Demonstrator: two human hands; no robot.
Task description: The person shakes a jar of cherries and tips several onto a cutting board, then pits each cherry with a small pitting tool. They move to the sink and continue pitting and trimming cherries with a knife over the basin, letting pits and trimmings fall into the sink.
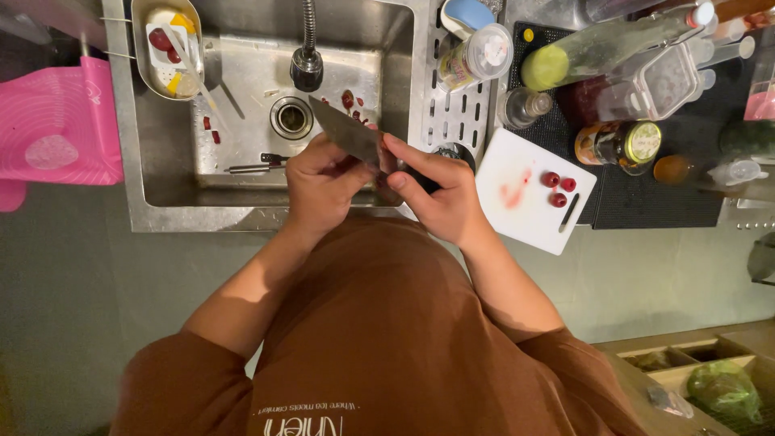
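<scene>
Over the sink's front edge, I hold one knife, its long axis slanting, tip pointing toward the drain. My right hand grips its handle; my left hand pinches something small against the blade. Three red fruits sit on the white cutting board.

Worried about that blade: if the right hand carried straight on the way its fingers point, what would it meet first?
The right hand points toward the left hand, so it would probably first meet the knife between them, then that hand's fingers; depth is unclear.
</scene>
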